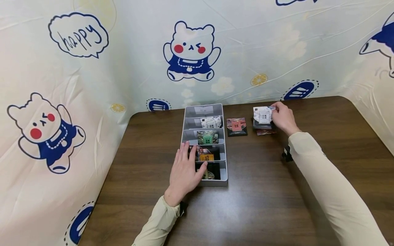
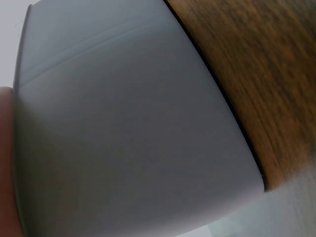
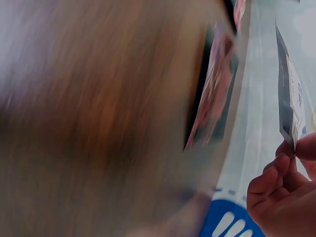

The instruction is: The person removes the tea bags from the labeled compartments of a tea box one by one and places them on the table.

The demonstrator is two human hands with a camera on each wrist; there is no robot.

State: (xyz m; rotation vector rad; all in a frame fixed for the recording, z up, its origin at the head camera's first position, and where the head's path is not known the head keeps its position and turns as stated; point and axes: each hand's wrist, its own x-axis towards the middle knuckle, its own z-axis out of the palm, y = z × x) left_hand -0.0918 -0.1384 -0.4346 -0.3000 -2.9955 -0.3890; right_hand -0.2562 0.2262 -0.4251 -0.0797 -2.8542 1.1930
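My right hand pinches a white sachet by its right edge, between thumb and fingers. In the right wrist view this sachet stands nearly edge-on, lifted off the table. Below it in the head view lies a red sachet, partly covered. My left hand rests over the left rim of a grey divided box, fingers spread. Its fingers overlap the two nearest compartments, which hold an orange-labelled sachet and a dark sachet. The box's side wall fills the left wrist view.
Further back in the box are a green-labelled sachet and a white sachet; the farthest compartment bears a paper label. Another red sachet lies just right of the box. A printed cloth hangs behind the wooden table.
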